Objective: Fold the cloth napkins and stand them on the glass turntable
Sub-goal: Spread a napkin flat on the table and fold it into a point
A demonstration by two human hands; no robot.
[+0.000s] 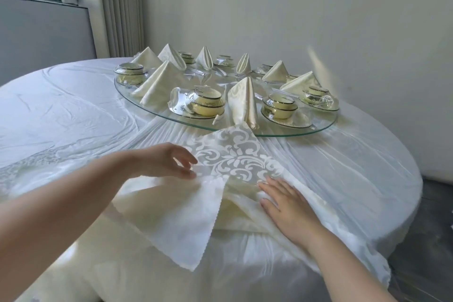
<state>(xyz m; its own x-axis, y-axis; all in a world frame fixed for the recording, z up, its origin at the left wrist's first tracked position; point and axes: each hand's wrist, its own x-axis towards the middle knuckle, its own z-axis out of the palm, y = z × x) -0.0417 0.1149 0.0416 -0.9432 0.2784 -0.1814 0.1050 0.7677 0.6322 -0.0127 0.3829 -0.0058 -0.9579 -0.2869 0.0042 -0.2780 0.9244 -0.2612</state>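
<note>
Patterned napkin [230,154] is lying partly folded on the table [73,110], at 6 o'clock of the turntable [294,133]. Right hand [289,206] is pressing it with straight fingers. Left hand [161,162], fingers relaxed, is touching its 9 o'clock edge. Folded napkins [242,100] are standing on the glass (among bowls [208,103]).

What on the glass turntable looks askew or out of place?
The wrapped bowl set at the near edge of the glass turntable tilts sideways, while the set to its right sits level. Nothing looks spilled or broken.
</note>
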